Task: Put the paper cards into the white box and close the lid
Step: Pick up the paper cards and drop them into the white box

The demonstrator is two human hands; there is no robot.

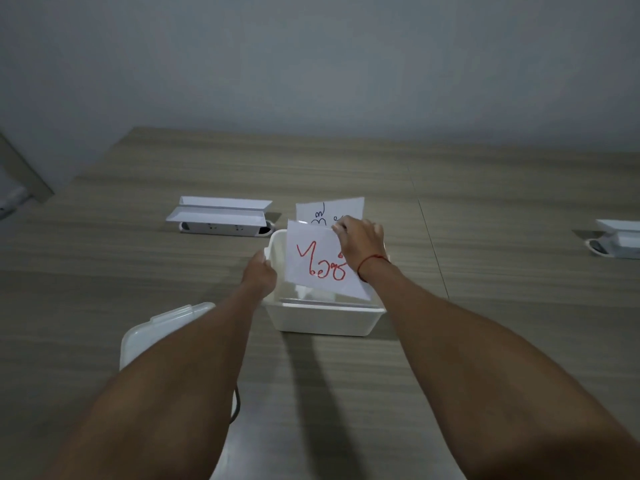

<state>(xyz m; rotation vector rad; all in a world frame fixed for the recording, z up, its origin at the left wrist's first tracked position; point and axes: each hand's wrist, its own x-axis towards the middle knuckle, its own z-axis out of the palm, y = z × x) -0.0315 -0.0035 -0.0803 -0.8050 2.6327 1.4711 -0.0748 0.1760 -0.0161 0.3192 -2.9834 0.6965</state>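
An open white box (325, 318) stands on the wooden table at the centre. My right hand (360, 242) pinches the top edge of a paper card with red writing (311, 261), held tilted over the box's opening. Behind it a second paper card with dark writing (329, 209) lies just beyond the box. My left hand (259, 275) grips the box's left rim. The box's lid (152, 329), white and translucent, lies on the table to the near left, partly hidden under my left forearm. Something pale lies inside the box, unclear what.
A raised white socket panel (221, 216) sits in the table at the back left, and another socket panel (616, 237) at the far right edge. A dark cable (236, 407) shows under my left forearm. A grey wall rises behind the table.
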